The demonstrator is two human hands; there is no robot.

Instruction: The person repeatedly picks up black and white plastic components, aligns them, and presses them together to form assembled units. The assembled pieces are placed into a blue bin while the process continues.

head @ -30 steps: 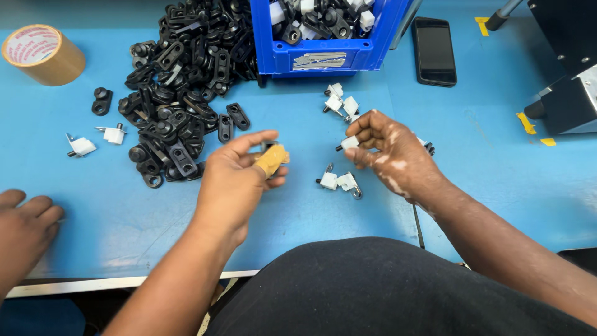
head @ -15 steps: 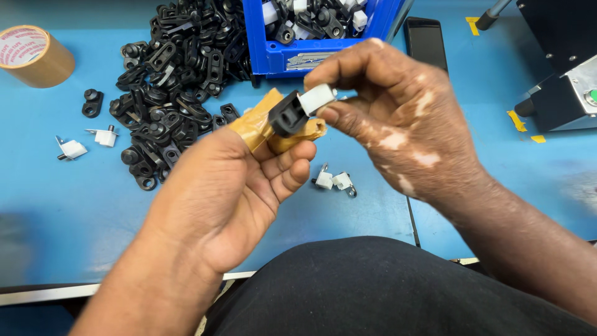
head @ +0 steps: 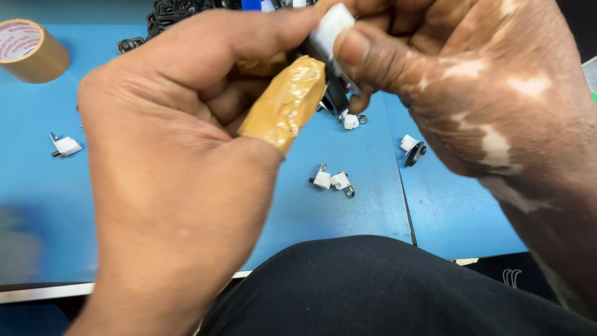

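Closest to us, our left hand (head: 168, 162), one finger wrapped in tan tape (head: 287, 102), and right hand (head: 472, 93) clamp their fingers on a white clip (head: 331, 28) raised above the blue worktop (head: 348, 218). Loose white clips (head: 331, 180) lie below; a tape roll (head: 31, 50) sits far left.

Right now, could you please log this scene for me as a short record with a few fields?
left hand: raised close to the camera, thumb wrapped in tan tape, gripping a black part
right hand: pinching a white clip against the black part
table: blue, with loose white clips
far left: tape roll
foreground: dark-clothed lap
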